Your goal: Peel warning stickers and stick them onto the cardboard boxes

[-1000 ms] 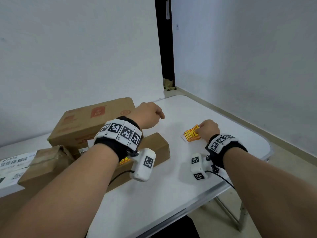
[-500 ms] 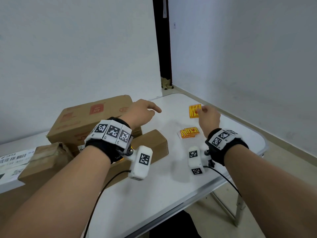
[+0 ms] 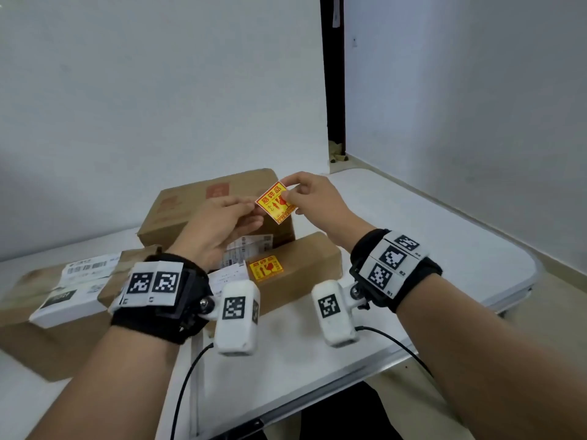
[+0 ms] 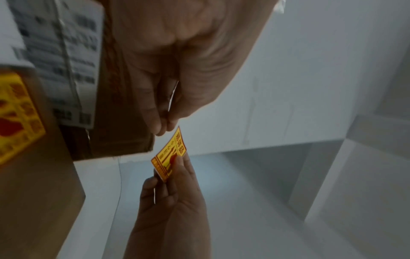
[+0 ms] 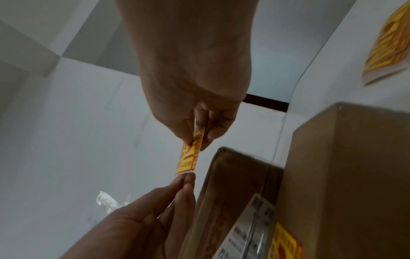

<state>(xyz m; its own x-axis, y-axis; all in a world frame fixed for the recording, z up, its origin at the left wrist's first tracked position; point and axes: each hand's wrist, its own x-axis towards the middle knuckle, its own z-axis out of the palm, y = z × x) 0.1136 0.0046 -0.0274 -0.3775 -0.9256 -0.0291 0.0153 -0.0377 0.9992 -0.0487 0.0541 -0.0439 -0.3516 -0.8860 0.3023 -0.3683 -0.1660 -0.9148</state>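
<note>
Right hand (image 3: pixel 313 198): pinching the right side of a yellow and red warning sticker (image 3: pixel 275 202) between thumb and fingers, holding it up in the air.
Left hand (image 3: pixel 219 228): reaching in with thumb and forefinger drawn together at the sticker's left corner; whether they are gripping it is not clear.
Warning sticker: hanging tilted like a diamond between the two hands, above the cardboard boxes.
Large cardboard box (image 3: pixel 190 204): lying behind the hands, near the wall.
Smaller cardboard box (image 3: pixel 305 258): sitting below the hands, already wearing a yellow sticker (image 3: pixel 266 267) on its top.
Spare stickers (image 5: pixel 390 42): lying on the table, seen from the right wrist.
Table (image 3: pixel 444 242): white, carrying everything.
</note>
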